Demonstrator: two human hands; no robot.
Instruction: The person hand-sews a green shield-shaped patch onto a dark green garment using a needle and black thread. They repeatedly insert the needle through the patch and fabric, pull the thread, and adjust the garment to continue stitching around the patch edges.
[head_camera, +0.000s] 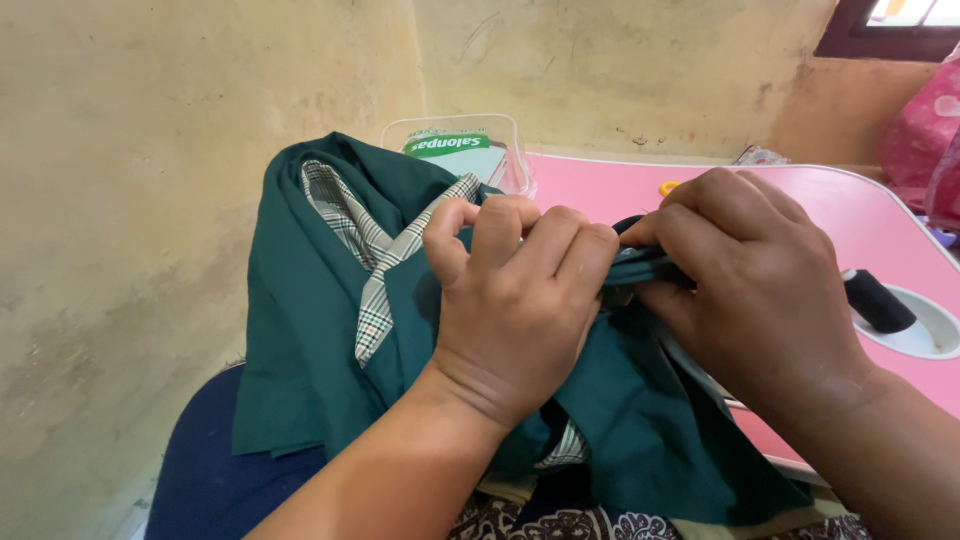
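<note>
The left hand (515, 300) is clenched on a fold of the dark green garment (310, 330), which has a checked lining (375, 255); the right hand (755, 270) pinches the same fold; the garment hangs over the person's lap, at the edge of the pink worktop (620, 190); a clear plastic box (465, 150) stands behind it.

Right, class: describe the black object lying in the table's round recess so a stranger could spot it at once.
Start at the pink table on the right. Near its right edge, past the right hand, is a pale round recess. The black spool-like cylinder lies tilted over its rim, the only black thing on the pink surface.
</note>
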